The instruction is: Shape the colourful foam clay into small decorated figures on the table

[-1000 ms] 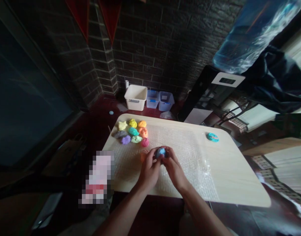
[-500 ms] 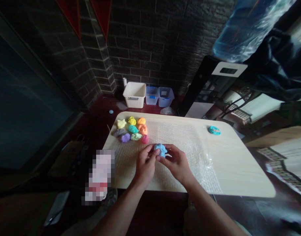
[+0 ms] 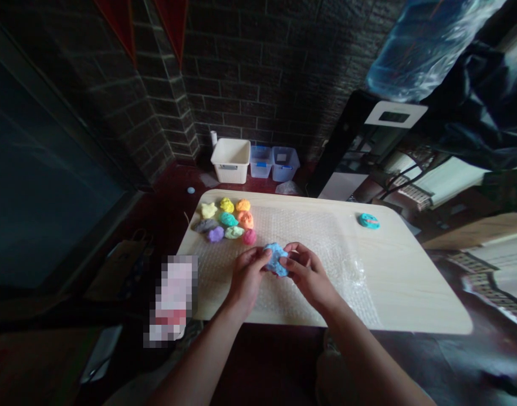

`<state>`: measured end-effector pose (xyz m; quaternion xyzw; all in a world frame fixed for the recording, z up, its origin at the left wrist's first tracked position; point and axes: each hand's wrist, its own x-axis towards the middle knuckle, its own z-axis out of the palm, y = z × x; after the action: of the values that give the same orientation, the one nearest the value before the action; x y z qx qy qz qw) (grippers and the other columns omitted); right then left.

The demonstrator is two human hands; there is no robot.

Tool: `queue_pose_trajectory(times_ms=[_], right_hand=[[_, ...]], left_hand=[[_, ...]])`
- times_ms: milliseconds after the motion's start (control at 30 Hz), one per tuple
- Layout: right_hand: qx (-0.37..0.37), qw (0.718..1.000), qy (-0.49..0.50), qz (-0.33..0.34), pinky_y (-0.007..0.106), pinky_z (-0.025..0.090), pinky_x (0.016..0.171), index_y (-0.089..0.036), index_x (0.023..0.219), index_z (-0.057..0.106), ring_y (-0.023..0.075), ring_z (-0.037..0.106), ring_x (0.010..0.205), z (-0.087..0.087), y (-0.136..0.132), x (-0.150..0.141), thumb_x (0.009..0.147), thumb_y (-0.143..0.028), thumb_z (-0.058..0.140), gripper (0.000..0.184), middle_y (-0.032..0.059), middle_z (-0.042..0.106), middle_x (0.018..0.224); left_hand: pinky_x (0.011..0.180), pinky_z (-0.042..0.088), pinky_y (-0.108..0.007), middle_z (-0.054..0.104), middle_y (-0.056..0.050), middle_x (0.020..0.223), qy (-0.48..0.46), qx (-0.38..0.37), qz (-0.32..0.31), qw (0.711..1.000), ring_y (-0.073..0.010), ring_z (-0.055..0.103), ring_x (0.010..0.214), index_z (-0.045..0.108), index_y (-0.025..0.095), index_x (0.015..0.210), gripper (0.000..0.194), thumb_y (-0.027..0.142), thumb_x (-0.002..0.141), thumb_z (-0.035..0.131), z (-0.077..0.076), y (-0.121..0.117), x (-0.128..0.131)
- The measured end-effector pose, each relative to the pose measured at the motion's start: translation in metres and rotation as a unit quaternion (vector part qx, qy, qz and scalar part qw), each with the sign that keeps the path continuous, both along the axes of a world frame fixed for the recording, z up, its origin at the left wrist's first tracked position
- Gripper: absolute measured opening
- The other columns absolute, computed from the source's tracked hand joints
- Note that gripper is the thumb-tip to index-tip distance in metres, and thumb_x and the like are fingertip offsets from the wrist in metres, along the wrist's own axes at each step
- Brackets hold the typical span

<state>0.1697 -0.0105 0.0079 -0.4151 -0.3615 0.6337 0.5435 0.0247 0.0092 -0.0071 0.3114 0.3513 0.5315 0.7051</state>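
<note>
A light blue lump of modelling clay (image 3: 275, 260) is held between both hands above the table's front half. My left hand (image 3: 248, 273) grips its left side, thumb on top. From the right, my right hand (image 3: 308, 274) pinches it with the thumb across its face and the fingers behind. Beyond the left hand lie several other clay lumps, among them a pink one (image 3: 249, 236), a purple one (image 3: 216, 234), a pale green one (image 3: 233, 232) and an orange one (image 3: 245, 219). Bubble wrap (image 3: 313, 237) is spread under the hands.
The pale wooden table (image 3: 419, 282) carries a round turquoise object (image 3: 369, 220) at its far right. Behind it on the floor stand a white bin (image 3: 231, 160) and two clear blue boxes (image 3: 284, 163). A water dispenser (image 3: 347, 152) rises at the back right.
The blue clay has become flatter and broader, showing more of its face. My right thumb has moved up onto it, and the hands have shifted slightly.
</note>
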Motion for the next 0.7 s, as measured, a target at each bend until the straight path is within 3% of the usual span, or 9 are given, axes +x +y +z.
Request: queue_pose_trajectory(times_ms=[67, 133, 200, 300, 467, 700], right_hand=[[0.02, 0.999, -0.043, -0.02, 0.028, 0.058, 0.062, -0.023, 0.096, 0.065, 0.0153, 0.068, 0.069, -0.001, 0.0, -0.001, 0.08, -0.039, 0.087, 0.031, -0.0007, 0.068, 0.081], [0.059, 0.987, -0.129, -0.078, 0.029, 0.06, 0.06, -0.024, 0.1, 0.066, 0.0167, 0.07, 0.071, -0.003, -0.001, -0.001, 0.084, -0.042, 0.083, 0.031, 0.0024, 0.07, 0.094], [0.099, 0.96, -0.233, -0.119, 0.031, 0.062, 0.062, -0.024, 0.105, 0.069, 0.0199, 0.073, 0.078, -0.005, -0.003, -0.002, 0.088, -0.043, 0.079, 0.027, 0.0064, 0.071, 0.105], [0.148, 0.927, -0.33, -0.097, 0.037, 0.065, 0.073, -0.024, 0.112, 0.075, 0.0252, 0.075, 0.091, -0.009, -0.006, -0.001, 0.091, -0.041, 0.077, 0.027, 0.0105, 0.074, 0.108], [0.126, 0.936, -0.319, -0.077, 0.044, 0.065, 0.081, -0.022, 0.116, 0.076, 0.0282, 0.077, 0.088, -0.017, -0.006, 0.004, 0.08, -0.04, 0.087, 0.042, 0.0107, 0.079, 0.103], [0.077, 0.968, -0.228, -0.07, 0.038, 0.059, 0.076, -0.02, 0.102, 0.078, 0.0233, 0.072, 0.081, -0.015, -0.003, 0.003, 0.08, -0.038, 0.084, 0.029, 0.0075, 0.079, 0.091]], left_hand=[[0.066, 0.053, -0.027, 0.067, -0.004, 0.076, 0.01, 0.007, 0.003, 1.0, -0.0151, 0.063, 0.069, 0.07, 0.013, 0.079, 0.025, 0.036, 0.082, 0.08, -0.001, 0.001, -0.001], [0.075, 0.056, -0.029, 0.071, -0.006, 0.088, 0.065, 0.038, 0.037, 0.996, -0.018, 0.067, 0.081, 0.074, 0.015, 0.101, 0.028, 0.036, 0.083, 0.08, -0.005, 0.001, -0.002], [0.081, 0.057, -0.03, 0.073, -0.008, 0.101, 0.131, 0.077, 0.062, 0.986, -0.0203, 0.069, 0.091, 0.07, 0.02, 0.124, 0.043, 0.036, 0.085, 0.079, -0.009, 0.001, -0.004], [0.082, 0.058, -0.031, 0.073, -0.011, 0.11, 0.188, 0.116, 0.057, 0.974, -0.0215, 0.071, 0.094, 0.069, 0.02, 0.128, 0.043, 0.037, 0.089, 0.075, -0.013, 0.002, -0.007], [0.082, 0.059, -0.032, 0.076, -0.013, 0.109, 0.191, 0.117, 0.034, 0.974, -0.0234, 0.073, 0.096, 0.072, 0.015, 0.119, 0.037, 0.032, 0.087, 0.076, -0.011, 0.005, -0.011], [0.084, 0.058, -0.031, 0.077, -0.011, 0.106, 0.172, 0.123, -0.016, 0.977, -0.0223, 0.073, 0.096, 0.074, 0.015, 0.111, 0.027, 0.03, 0.088, 0.075, -0.004, 0.003, -0.012]])
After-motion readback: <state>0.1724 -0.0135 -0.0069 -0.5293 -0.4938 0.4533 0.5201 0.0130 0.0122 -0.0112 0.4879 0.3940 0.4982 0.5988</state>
